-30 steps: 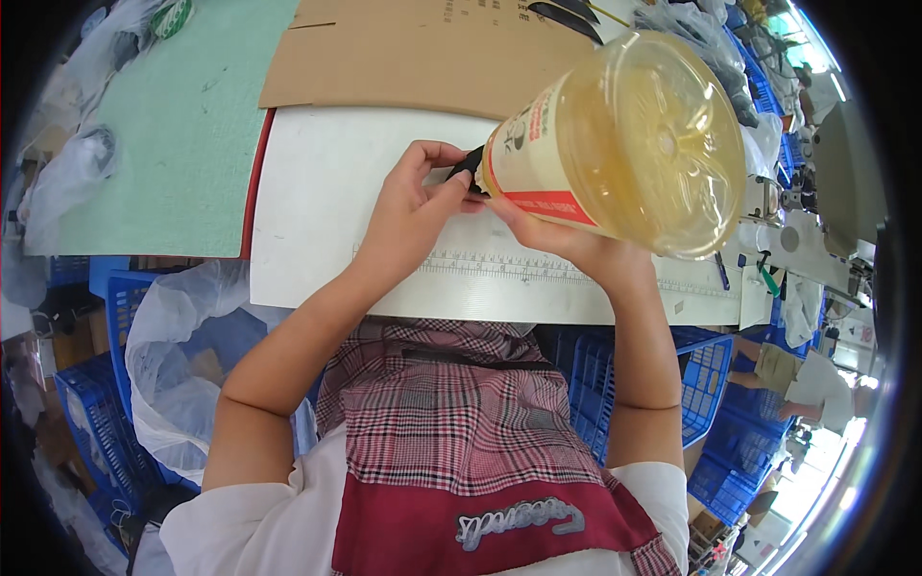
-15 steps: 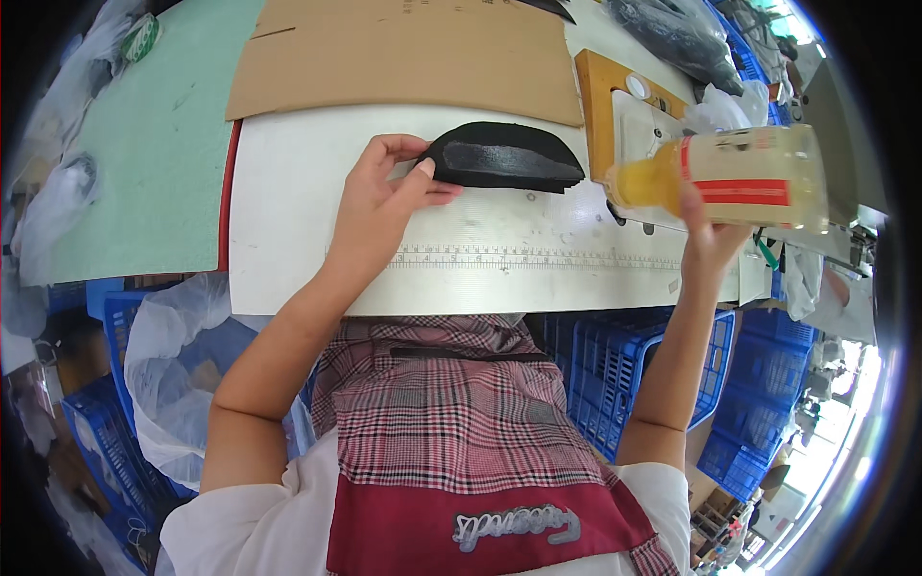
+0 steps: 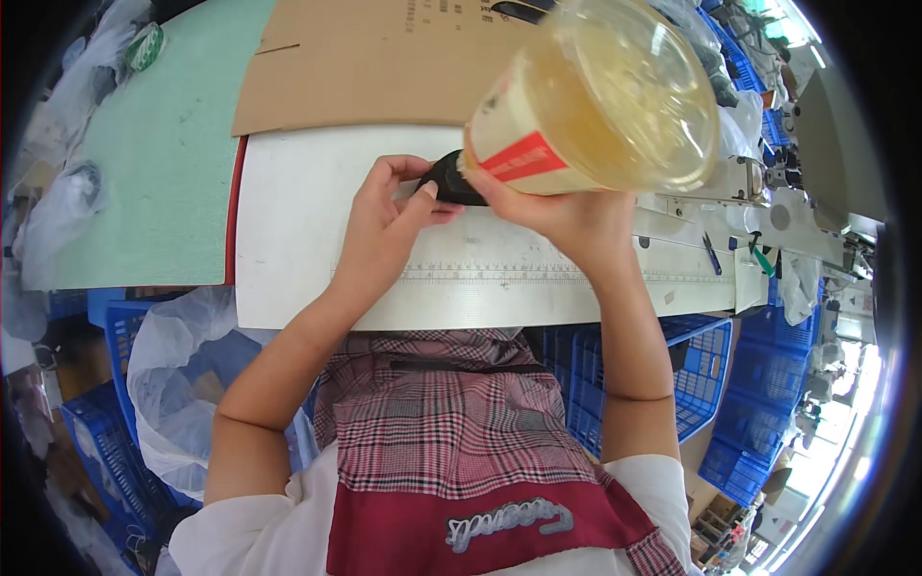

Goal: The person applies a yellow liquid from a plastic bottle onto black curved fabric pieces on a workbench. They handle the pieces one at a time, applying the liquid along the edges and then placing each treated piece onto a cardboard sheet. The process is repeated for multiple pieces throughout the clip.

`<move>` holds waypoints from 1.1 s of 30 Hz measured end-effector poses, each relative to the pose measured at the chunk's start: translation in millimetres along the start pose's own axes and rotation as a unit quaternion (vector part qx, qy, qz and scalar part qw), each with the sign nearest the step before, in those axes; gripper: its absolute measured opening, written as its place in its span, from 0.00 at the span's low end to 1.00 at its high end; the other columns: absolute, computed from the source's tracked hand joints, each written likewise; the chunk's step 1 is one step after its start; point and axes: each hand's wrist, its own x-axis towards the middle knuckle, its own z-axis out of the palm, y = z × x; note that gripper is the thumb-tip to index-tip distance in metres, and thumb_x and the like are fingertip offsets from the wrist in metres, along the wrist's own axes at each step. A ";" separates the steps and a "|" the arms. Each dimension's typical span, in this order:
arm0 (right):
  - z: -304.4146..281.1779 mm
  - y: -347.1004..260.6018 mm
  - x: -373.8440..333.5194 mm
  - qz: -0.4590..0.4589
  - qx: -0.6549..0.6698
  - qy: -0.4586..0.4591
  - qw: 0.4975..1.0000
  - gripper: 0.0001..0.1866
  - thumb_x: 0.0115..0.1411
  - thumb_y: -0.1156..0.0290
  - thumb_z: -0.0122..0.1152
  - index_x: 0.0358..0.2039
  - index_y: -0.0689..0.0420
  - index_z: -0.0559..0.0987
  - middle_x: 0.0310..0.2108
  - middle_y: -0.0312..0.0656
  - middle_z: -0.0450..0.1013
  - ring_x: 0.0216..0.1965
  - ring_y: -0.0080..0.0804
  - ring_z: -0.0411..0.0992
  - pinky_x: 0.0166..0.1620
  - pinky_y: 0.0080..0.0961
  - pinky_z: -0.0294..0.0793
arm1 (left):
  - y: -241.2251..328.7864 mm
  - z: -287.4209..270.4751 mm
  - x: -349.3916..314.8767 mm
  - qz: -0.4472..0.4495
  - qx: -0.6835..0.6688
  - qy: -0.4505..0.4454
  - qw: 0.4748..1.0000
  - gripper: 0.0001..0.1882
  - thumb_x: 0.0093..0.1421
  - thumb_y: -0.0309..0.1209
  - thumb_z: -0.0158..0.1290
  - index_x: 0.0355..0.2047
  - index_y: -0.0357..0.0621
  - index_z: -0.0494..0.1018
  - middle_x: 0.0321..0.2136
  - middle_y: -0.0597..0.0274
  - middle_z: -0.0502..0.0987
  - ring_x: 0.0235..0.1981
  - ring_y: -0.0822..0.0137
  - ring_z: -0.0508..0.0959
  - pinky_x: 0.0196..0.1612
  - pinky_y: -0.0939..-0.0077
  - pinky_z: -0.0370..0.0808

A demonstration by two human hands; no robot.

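My left hand (image 3: 377,230) pinches one end of a black half-moon pad (image 3: 448,180) between thumb and fingers, just above the white table. My right hand (image 3: 576,223) is closed around a clear plastic bottle (image 3: 615,101) with yellowish liquid and a cream and red label. The bottle is tilted, its base up towards the right and its neck end down over the pad. Bottle and right hand cover most of the pad, so I cannot tell whether the mouth touches it or liquid comes out.
A brown cardboard sheet (image 3: 346,77) lies at the back of the white table (image 3: 288,221), beside a green surface (image 3: 154,163) on the left. A ruler strip (image 3: 451,275) runs along the front. Small blue snips (image 3: 712,253) lie at the right. Blue crates (image 3: 701,384) stand below the table.
My right hand has brought the bottle from the right over to the pad, raising its base. The left hand keeps its grip on the pad in nearly the same place.
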 end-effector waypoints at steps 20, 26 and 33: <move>-104.4 56.0 -97.4 0.301 0.294 0.239 0.875 0.29 0.56 0.50 0.44 0.49 0.61 0.64 0.43 0.48 0.67 0.44 0.36 0.67 0.43 0.28 0.69 | 20.0 -5.3 -9.5 -0.038 0.128 0.013 0.991 0.15 0.59 0.28 0.41 0.46 0.34 0.62 0.43 0.55 0.67 0.39 0.64 0.74 0.38 0.77 0.73; -72.8 61.4 -125.6 0.357 0.363 0.291 0.810 0.31 0.55 0.45 0.40 0.49 0.59 0.64 0.41 0.51 0.68 0.45 0.38 0.67 0.45 0.30 0.66 | 19.5 9.5 -22.3 0.232 0.534 0.061 0.811 0.18 0.55 0.28 0.47 0.46 0.37 0.67 0.41 0.55 0.67 0.40 0.62 0.66 0.43 0.72 0.65; -68.3 69.3 -141.0 0.331 0.423 0.252 0.805 0.32 0.54 0.45 0.43 0.48 0.59 0.63 0.42 0.49 0.67 0.46 0.40 0.65 0.49 0.34 0.64 | 17.7 23.5 -24.3 0.271 0.647 0.099 0.706 0.17 0.51 0.30 0.52 0.41 0.36 0.71 0.33 0.57 0.67 0.37 0.60 0.65 0.41 0.69 0.62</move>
